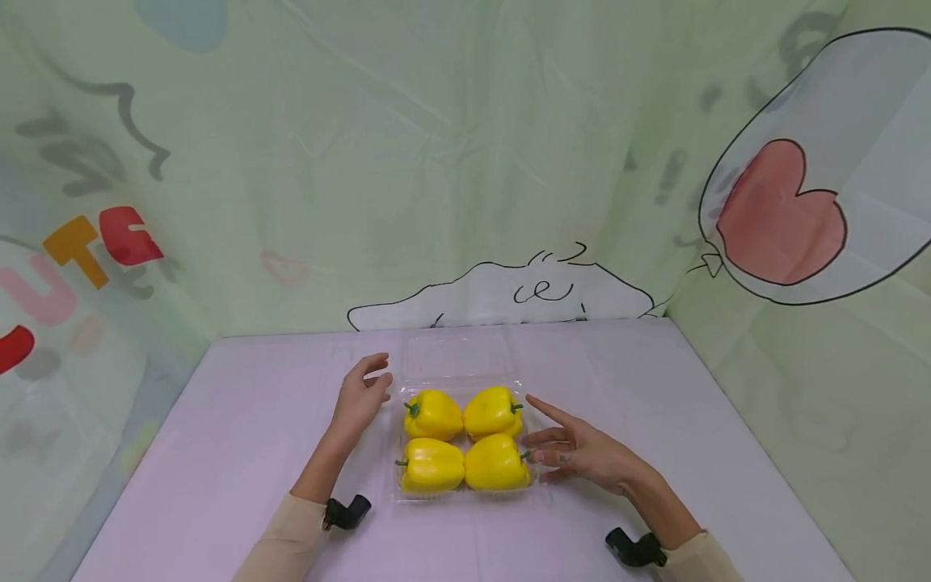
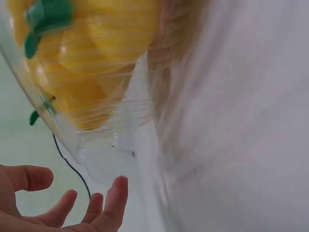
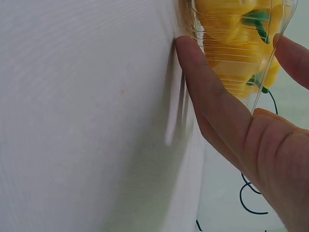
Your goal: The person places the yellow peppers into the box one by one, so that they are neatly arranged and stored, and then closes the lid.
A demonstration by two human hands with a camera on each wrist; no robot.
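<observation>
Several yellow bell peppers (image 1: pixel 432 466) with green stems sit in two rows inside a clear plastic container (image 1: pixel 465 495) on the table. Its transparent lid (image 1: pixel 457 358) lies folded back behind the tray. My left hand (image 1: pixel 360 402) hovers off the back left corner, fingers loosely bent and apart from the plastic; the left wrist view shows nothing in it. Against the container's right wall, my right hand (image 1: pixel 585 454) has its fingers spread out. In the right wrist view a long straight finger (image 3: pixel 205 79) lies along the ribbed side, low by the table, with the thumb near the rim.
A pale lilac cloth covers the table (image 1: pixel 240 420). Light green printed curtains (image 1: pixel 465 162) rise behind it and at both sides. Each wrist carries a small black camera, such as the one on the right wrist (image 1: pixel 635 548).
</observation>
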